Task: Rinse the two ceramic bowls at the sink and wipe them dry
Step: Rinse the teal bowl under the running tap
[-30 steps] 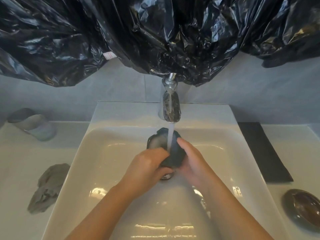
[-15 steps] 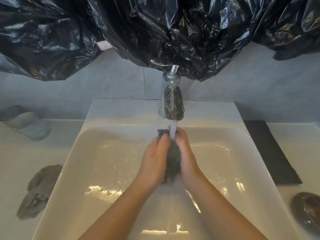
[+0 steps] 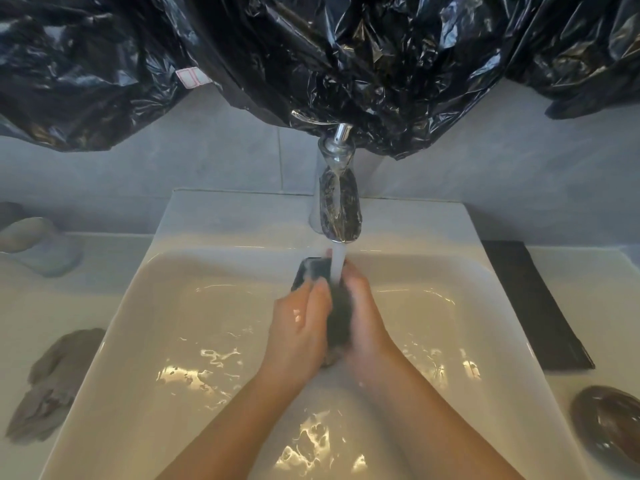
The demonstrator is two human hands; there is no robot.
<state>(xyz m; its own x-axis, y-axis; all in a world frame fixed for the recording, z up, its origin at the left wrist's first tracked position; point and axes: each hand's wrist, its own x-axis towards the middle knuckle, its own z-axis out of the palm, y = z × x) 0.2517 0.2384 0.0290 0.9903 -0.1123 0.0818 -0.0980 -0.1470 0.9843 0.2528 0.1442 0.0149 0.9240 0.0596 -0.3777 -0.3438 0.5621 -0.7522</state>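
Observation:
A small dark ceramic bowl (image 3: 313, 271) is held on edge between both hands under the running stream from the chrome tap (image 3: 339, 202), over the white sink (image 3: 180, 306). My left hand (image 3: 298, 323) presses its left side and my right hand (image 3: 363, 313) its right side; most of the bowl is hidden between them. A second dark brown bowl (image 3: 609, 424) lies on the counter at the right. A crumpled grey cloth (image 3: 55, 379) lies on the counter to the left of the sink.
Black plastic sheeting (image 3: 311, 64) hangs over the wall above the tap. A pale grey cup (image 3: 38, 244) lies on its side at the far left. A black mat (image 3: 530, 306) lies on the counter right of the sink.
The bowl has been turned from tilted open-side-up to standing on edge between both palms. My hands have closed together around it under the stream.

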